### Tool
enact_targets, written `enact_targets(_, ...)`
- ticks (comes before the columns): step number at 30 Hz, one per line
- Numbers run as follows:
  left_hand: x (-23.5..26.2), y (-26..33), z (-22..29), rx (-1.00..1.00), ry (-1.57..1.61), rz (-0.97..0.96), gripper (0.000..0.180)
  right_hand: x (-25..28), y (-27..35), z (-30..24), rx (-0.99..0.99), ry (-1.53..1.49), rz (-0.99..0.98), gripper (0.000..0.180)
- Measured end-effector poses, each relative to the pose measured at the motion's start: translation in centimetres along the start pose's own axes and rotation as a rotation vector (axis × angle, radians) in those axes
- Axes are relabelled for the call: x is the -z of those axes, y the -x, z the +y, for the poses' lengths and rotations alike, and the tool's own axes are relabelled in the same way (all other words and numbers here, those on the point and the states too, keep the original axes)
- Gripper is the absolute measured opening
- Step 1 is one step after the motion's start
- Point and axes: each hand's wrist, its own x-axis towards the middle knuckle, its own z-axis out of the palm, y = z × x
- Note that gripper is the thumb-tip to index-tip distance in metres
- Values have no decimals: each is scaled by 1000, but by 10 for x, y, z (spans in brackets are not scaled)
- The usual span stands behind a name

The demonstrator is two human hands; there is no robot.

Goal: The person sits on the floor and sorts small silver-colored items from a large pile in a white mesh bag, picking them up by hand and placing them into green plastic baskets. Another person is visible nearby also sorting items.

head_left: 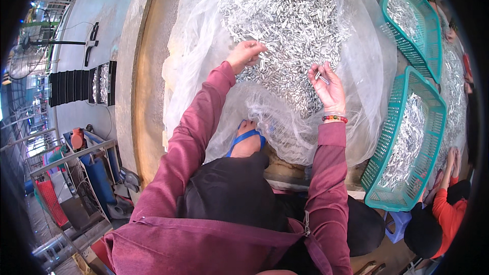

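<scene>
A big heap of small silver metal pieces (285,20) lies on a translucent white plastic sheet (198,56) spread on the floor. My left hand (245,53) reaches into the near left edge of the heap, fingers curled down onto the pieces. My right hand (327,85) is raised at the heap's near right edge and pinches a few of the silver pieces (321,76) between its fingers. A beaded bracelet (334,118) sits on that wrist. Both arms wear maroon sleeves.
Two teal plastic baskets (387,137) (430,35) with more silver pieces stand at the right. A person in an orange top (448,209) sits by the lower basket. My foot in a blue sandal (247,140) rests on the sheet. A fan and metal racks stand at the left.
</scene>
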Motion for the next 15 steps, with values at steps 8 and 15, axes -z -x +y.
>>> enact_targets(8,-20,-20,-53,-288,-1144,349,18,-14,-1,-4,20,480,15,29)
enact_targets(15,-7,3,-22,-54,322,-23,9,-7,-25,7,290,1874,268,35)
